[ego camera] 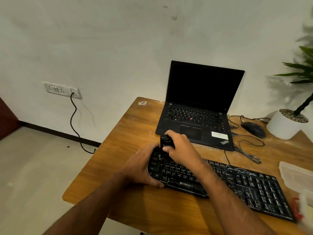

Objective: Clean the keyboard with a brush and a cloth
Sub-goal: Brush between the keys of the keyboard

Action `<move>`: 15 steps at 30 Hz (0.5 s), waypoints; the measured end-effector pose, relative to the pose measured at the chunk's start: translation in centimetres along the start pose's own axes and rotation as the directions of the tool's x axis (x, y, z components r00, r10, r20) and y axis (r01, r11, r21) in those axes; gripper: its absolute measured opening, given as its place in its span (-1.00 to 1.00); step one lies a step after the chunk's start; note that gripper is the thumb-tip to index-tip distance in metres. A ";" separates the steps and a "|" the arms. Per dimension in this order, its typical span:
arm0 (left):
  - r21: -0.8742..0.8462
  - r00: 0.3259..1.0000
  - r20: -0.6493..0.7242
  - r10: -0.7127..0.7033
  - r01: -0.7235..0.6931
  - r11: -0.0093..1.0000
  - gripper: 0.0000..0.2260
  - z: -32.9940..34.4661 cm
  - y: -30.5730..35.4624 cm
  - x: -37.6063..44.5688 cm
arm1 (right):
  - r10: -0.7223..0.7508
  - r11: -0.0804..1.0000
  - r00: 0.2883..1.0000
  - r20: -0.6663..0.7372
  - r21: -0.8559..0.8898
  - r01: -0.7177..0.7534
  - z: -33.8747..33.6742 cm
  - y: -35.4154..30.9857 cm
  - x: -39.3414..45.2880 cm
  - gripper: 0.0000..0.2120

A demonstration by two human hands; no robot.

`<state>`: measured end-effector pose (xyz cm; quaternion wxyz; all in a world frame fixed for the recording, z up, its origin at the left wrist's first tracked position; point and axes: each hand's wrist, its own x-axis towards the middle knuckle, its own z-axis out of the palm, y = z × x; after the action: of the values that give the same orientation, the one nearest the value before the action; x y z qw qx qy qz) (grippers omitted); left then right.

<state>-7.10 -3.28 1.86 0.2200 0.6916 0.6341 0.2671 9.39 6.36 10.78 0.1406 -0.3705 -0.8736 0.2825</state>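
Hands: left (144, 168) grips keyboard (237, 184) end, right (179, 148) clasps black brush (166, 143) on keys

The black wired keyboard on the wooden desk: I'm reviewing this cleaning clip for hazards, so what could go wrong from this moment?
1. The black wired keyboard lies near the wooden desk front edge; the left hand grips only its left end, so pushing could slide it off.
2. The right hand holds a small black brush-like tool upright beside the open black laptop; loosened dust may land on it.
3. Loose cables by the black mouse could snag.
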 end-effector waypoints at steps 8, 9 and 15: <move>0.012 1.000 0.017 -0.012 0.012 1.000 0.15 0.2 -0.2 0.1 | 0.036 0.999 0.995 -0.095 0.012 -0.035 -0.1 -0.3 1.1 -0.72; 0.013 1.000 0.018 -0.013 0.013 1.000 0.15 0.2 -0.3 0.1 | 0.044 0.999 0.996 -0.082 -0.002 -0.044 0.1 -0.1 0.8 -0.72; 0.032 1.000 0.022 -0.020 0.019 0.999 0.16 0.2 -0.3 0.1 | 0.088 0.993 0.991 -0.100 -0.072 -0.096 -2.1 0.1 1.8 -0.71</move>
<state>-7.21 -3.13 1.54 0.2185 0.6918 0.6424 0.2470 9.24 8.55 12.47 0.1551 -0.4288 -0.8579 0.2368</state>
